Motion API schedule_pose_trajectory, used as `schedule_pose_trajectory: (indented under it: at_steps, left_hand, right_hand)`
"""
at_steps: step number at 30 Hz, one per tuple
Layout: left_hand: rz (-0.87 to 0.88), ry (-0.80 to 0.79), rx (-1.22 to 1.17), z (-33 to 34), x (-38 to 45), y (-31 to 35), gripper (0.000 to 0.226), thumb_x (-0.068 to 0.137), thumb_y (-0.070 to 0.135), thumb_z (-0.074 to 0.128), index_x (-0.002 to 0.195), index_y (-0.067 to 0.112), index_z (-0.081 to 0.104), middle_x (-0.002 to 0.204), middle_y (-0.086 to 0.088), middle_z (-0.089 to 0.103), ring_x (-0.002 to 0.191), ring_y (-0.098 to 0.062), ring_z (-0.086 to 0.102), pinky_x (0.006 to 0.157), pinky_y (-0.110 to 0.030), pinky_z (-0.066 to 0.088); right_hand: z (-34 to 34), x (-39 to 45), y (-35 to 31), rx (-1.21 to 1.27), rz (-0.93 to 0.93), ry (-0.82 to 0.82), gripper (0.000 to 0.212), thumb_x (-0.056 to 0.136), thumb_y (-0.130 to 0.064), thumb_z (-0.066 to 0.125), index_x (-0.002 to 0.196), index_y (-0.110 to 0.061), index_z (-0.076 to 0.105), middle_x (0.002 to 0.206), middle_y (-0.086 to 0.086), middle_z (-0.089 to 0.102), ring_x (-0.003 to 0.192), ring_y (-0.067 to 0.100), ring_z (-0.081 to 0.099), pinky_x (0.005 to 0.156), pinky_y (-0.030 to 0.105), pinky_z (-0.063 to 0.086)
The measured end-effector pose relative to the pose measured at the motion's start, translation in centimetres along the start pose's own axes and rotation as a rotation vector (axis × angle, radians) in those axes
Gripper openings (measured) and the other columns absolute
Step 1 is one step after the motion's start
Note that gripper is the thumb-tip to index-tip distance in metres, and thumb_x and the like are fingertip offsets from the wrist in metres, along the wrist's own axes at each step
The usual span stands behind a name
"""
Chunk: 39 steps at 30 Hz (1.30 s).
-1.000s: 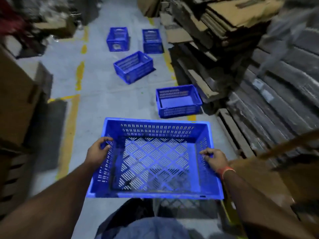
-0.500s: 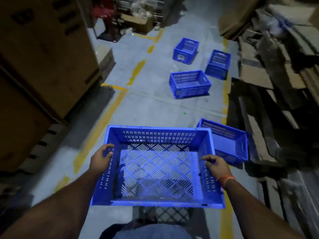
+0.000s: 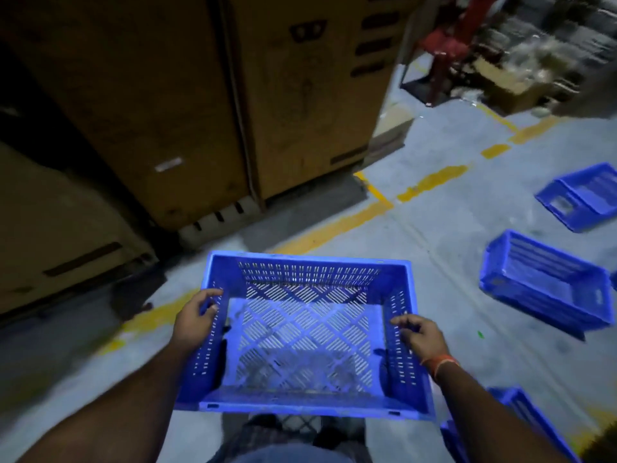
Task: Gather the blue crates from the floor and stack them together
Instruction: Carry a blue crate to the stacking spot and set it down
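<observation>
A blue crate [image 3: 305, 332] is held up off the floor in front of the person, open side up, its slotted bottom and walls in full view. The left hand [image 3: 195, 320] grips its left rim with fingers curled over the edge; the right hand [image 3: 421, 334], an orange band [image 3: 440, 362] on its wrist, grips the right rim the same way. Just beside the right forearm, low at the frame's corner, lies what looks like another blue crate [image 3: 521, 416], mostly hidden. Farther right on the grey floor [image 3: 434, 255] a second crate [image 3: 544, 284] sits tilted, and a third crate [image 3: 581, 195] lies beyond it. Yellow floor lines [image 3: 337, 225] run toward tall cardboard boxes [image 3: 207, 105] at the back.
</observation>
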State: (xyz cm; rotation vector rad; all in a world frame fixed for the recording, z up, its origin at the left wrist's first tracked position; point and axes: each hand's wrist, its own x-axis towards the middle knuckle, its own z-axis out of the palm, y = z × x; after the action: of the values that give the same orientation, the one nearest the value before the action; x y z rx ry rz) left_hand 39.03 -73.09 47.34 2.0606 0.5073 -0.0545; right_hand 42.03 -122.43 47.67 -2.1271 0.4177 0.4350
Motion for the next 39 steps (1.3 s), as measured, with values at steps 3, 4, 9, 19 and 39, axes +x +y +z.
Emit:
schedule_pose_trajectory:
  at_steps: [3,4,9,19,39]
  left_hand:
    - [-0.105,0.087,-0.006,-1.0,0.6,-1.6,0.037,0.090,0.004,0.061,0.109,0.035,0.066,0.110,0.004,0.071,0.088,-0.021,0.066,0.079,-0.034,0.051]
    - [-0.132,0.111,-0.003,-1.1,0.8,-2.2,0.036,0.090,0.004,0.061,0.110,0.033,0.065,0.109,0.002,0.071,0.083,-0.018,0.064,0.077,-0.028,0.051]
    - [-0.250,0.247,-0.014,-0.3,3.8,-4.7,0.035,0.088,-0.007,0.060,0.111,0.020,0.064,0.107,-0.001,0.067,0.085,0.016,0.059,0.076,0.005,0.037]
    - [-0.352,0.240,0.039,6.9,15.2,-21.7,0.042,0.086,0.002,0.065,0.122,0.024,0.062,0.120,0.004,0.067,0.108,-0.016,0.063,0.088,-0.023,0.042]
    - [-0.529,0.205,0.049,19.3,27.6,-44.3,0.050,0.081,-0.002,0.073,0.127,0.012,0.058,0.110,-0.019,0.065,0.090,-0.025,0.061,0.076,-0.021,0.048]
  right_hand:
    - [1.9,4.9,-4.6,-0.109,-0.039,-0.067,0.044,0.078,0.006,0.058,0.074,-0.034,0.074,0.086,-0.003,0.074,0.074,0.014,0.063,0.076,0.030,0.050]
    - [2.7,6.3,-6.3,-0.135,-0.049,-0.077,0.043,0.079,0.006,0.058,0.072,-0.034,0.071,0.087,-0.004,0.073,0.082,0.014,0.064,0.078,0.024,0.048]
    - [7.8,13.7,-11.1,-0.302,-0.056,-0.175,0.032,0.078,-0.002,0.063,0.075,-0.033,0.070,0.090,0.000,0.074,0.089,0.022,0.066,0.084,0.027,0.046]
    - [23.6,31.6,-6.8,-0.386,-0.040,-0.290,0.036,0.081,-0.003,0.065,0.077,-0.039,0.067,0.089,0.000,0.074,0.085,0.020,0.067,0.083,0.028,0.047]
    - [43.5,53.6,7.8,-0.547,-0.122,-0.463,0.022,0.067,-0.018,0.072,0.087,-0.028,0.070,0.099,0.020,0.069,0.074,0.027,0.068,0.082,0.035,0.055]
